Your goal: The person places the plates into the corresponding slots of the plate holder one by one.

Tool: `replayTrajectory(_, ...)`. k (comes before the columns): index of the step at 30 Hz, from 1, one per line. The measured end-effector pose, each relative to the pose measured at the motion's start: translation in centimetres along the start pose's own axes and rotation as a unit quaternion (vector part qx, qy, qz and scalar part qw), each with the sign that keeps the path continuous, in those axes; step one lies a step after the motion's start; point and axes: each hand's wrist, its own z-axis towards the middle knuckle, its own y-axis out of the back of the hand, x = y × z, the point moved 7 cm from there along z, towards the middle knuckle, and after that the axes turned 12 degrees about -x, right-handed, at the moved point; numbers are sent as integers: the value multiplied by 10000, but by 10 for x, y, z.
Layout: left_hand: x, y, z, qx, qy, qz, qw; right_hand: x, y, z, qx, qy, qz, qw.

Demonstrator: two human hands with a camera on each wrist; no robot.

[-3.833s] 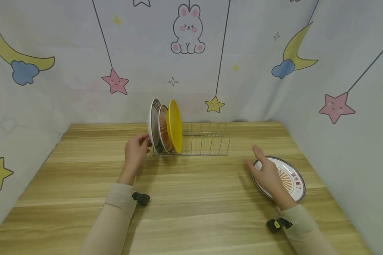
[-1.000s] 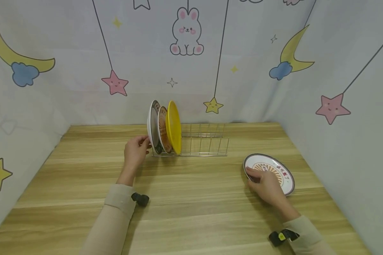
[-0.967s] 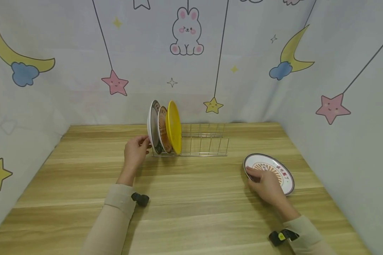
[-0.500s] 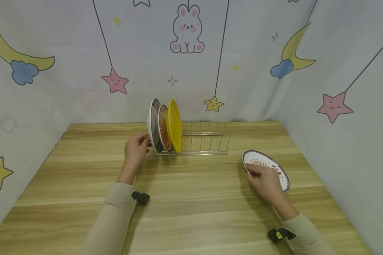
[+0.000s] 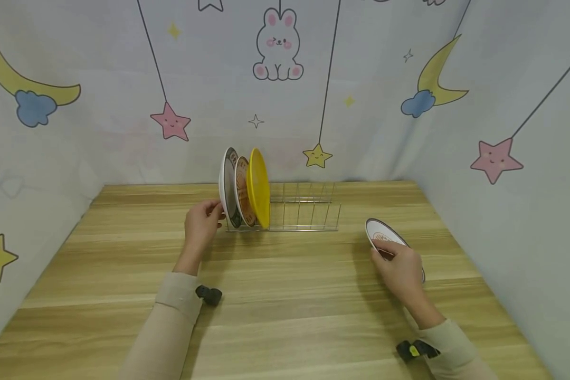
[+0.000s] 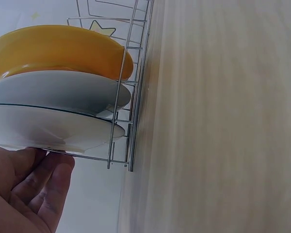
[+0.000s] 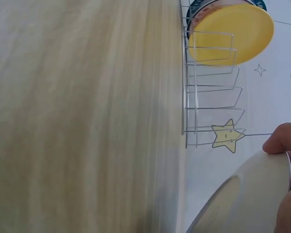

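Observation:
My left hand (image 5: 200, 224) reaches the left end of a wire dish rack (image 5: 304, 229). Its curled fingers pinch the end wire, close against the outermost plate, in the left wrist view. Three plates stand on edge in the rack's left slots: a white plate with a dark green rim (image 5: 230, 203), a plate with an orange-brown pattern (image 5: 242, 184) and a yellow plate (image 5: 260, 190). To the right, my right hand (image 5: 401, 266) grips a white plate with a dark rim (image 5: 377, 229) by its edge. That plate is tilted steeply; its pale underside (image 7: 262, 194) faces the right wrist camera.
The rack's right half has bare wire slots. Everything stands on a wood-grain table (image 5: 285, 306). A pale cloth backdrop (image 5: 218, 68) printed with stars, moons and a rabbit hangs behind and along both sides.
My right hand took hold of the white plate that lay flat at the right, brought it slightly left and tipped it progressively steeper. My left hand and the racked plates have stayed put.

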Motion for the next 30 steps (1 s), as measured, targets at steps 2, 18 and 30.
replayTrajectory(2, 0, 0, 0, 17, -23, 5, 10000, 1, 2, 2, -150, -154, 201, 9996)
replayTrajectory(18, -4, 3, -1, -37, -43, 41, 10000, 20, 11, 14, -665, -715, 869, 9914)
replayTrajectory(30, -1, 1, 1, -3, -131, 20, 9999, 37, 17, 23, -1086, -946, 1471, 9786)
